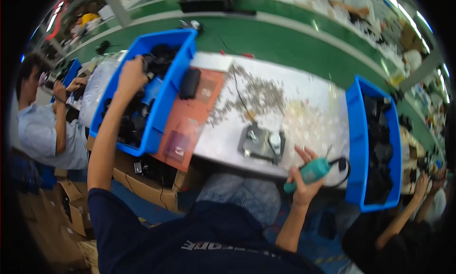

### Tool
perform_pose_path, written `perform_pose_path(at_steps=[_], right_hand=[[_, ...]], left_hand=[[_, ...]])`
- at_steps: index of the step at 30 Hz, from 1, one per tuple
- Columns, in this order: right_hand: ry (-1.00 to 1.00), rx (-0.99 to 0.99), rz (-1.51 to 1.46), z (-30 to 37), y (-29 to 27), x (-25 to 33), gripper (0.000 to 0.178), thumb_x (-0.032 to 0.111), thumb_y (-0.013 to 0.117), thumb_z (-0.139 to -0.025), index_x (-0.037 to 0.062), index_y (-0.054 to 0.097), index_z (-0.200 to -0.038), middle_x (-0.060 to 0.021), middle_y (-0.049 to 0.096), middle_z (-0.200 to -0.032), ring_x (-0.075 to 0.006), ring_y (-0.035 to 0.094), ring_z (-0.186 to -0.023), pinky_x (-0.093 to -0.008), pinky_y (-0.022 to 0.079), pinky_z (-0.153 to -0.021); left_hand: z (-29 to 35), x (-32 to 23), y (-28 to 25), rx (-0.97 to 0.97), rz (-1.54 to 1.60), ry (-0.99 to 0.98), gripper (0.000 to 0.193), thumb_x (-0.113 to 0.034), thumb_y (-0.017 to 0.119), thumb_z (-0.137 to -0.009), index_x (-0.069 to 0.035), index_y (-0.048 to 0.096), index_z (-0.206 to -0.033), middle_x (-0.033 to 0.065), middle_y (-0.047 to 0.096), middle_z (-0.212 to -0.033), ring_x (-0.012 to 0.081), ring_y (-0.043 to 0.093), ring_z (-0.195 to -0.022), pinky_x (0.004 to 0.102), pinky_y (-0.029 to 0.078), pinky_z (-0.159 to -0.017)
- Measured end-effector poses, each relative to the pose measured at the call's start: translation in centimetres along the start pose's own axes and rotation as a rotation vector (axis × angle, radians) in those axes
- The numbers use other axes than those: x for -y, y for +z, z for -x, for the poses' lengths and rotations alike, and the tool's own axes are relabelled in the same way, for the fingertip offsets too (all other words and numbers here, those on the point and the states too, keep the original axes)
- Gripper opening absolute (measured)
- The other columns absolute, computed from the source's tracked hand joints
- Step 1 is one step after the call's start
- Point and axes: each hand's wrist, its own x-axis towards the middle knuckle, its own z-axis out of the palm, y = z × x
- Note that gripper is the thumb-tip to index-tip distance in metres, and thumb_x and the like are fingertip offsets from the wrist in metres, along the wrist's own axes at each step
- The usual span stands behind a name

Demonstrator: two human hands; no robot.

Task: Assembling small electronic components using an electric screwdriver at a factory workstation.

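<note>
My left hand (133,75) is inside the blue bin (164,117) on the left, over its black plastic parts (161,58). Its fingers curl closed, and what they grip is hidden. In my right hand (306,191) is a teal electric screwdriver (314,171), held above the table's front edge with its bit pointing up and to the right. A black fixture (254,150) lies on the white tabletop left of the screwdriver, with small metallic and round pale pieces on it.
Many small screws (261,93) are scattered over the white table (216,143), with small clear pieces (313,124) beside them. A second blue bin (354,146) of black parts stands right. A black case (190,83) lies by an orange mat (209,86). Co-workers sit on both sides.
</note>
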Motion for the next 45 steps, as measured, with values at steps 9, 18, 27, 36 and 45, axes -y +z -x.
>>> perform_pose_path(at_steps=[9,18,27,36,45], right_hand=[[-0.039,0.031,-0.027,-1.2,-0.7,-0.4,0.05,-0.009,0.06,-0.071,-0.0091,0.046,-0.119,-0.0255,0.059,-0.117,-0.0095,0.054,-0.051,-0.0196,0.043,-0.046],[-0.066,0.079,-0.019,-0.5,-1.0,0.0,0.048,-0.012,0.059,-0.068,-0.0087,0.05,-0.115,-0.0238,0.057,-0.121,-0.0058,0.054,-0.054,-0.0179,0.043,-0.047],[-0.063,0.107,-0.049,-0.4,-1.1,-0.3,0.048,-0.013,0.061,-0.069,-0.0064,0.05,-0.115,-0.0245,0.055,-0.124,-0.005,0.055,-0.057,-0.0175,0.043,-0.046],[-0.124,0.107,0.079,-0.3,-1.5,-1.3,0.048,-0.014,0.062,-0.068,-0.0034,0.053,-0.114,-0.0246,0.054,-0.125,-0.0049,0.055,-0.057,-0.0174,0.043,-0.047],[-0.031,0.119,-0.028,-0.5,-0.8,0.1,0.046,-0.01,0.061,-0.068,-0.0057,0.052,-0.113,-0.0261,0.056,-0.122,-0.0073,0.053,-0.052,-0.0185,0.043,-0.047]], left_hand=[[5.7,-26.7,-6.7,0.611,1.046,0.943,0.057,0.017,0.056,-0.057,-0.005,0.064,-0.109,0.0119,0.065,-0.101,0.0275,0.062,-0.093,0.0352,0.049,-0.082],[6.7,-29.9,-4.6,0.849,0.784,1.141,0.052,0.011,0.053,-0.052,0.002,0.067,-0.102,0.0164,0.065,-0.106,0.0335,0.06,-0.098,0.0378,0.049,-0.083],[6.7,-29.0,-2.7,0.931,0.892,0.873,0.028,-0.018,0.074,-0.071,-0.007,0.072,-0.097,0.0131,0.065,-0.114,0.0275,0.062,-0.103,0.0351,0.045,-0.094],[6.6,-29.9,-2.1,0.997,0.81,0.701,0.032,-0.023,0.08,-0.062,-0.006,0.072,-0.088,0.012,0.069,-0.086,0.023,0.063,-0.089,0.0331,0.046,-0.084],[6.2,-28.7,-3.3,0.728,0.963,0.708,0.041,-0.024,0.077,-0.067,-0.002,0.068,-0.1,0.0129,0.068,-0.097,0.022,0.063,-0.094,0.0333,0.047,-0.086]])
